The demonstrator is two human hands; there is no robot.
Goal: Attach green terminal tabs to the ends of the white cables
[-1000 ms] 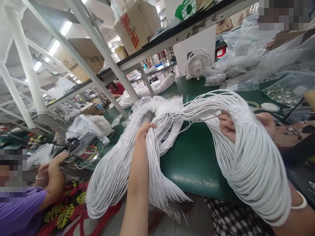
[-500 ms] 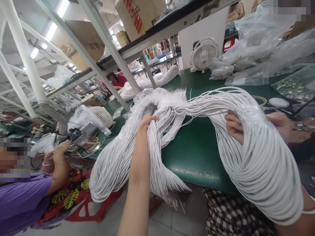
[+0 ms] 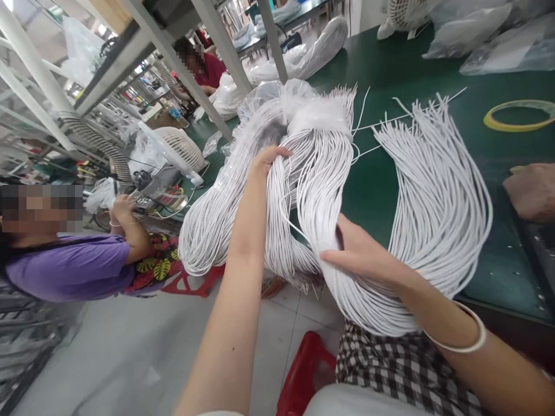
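Observation:
My left hand (image 3: 272, 157) is closed round a hanging hank of thin white cables (image 3: 277, 202), its thumb on top. To its left, a thick looped bundle of white cables (image 3: 217, 231) hangs over the table edge. My right hand (image 3: 358, 251), with a white bangle on the wrist, grips another bundle of white cables (image 3: 325, 214), thumb in front and fingers mostly hidden behind. This bundle sags below the hand and curves up onto the table at the right, where its loose ends (image 3: 416, 118) fan out. Clear plastic wrap (image 3: 318, 115) surrounds the cables at the back.
A green tabletop (image 3: 368, 179) lies beneath, with a yellow tape roll (image 3: 518, 115) at right. Another person's hand, partly visible (image 3: 533, 190), is at the right edge. A co-worker in purple (image 3: 82, 266) sits left. Shelf posts (image 3: 221, 43) rise behind; a red stool (image 3: 303, 375) stands below.
My right hand has moved left and down with its bundle, close to my left hand. The bundle's loose ends now lie on the table at right. The view has tilted down.

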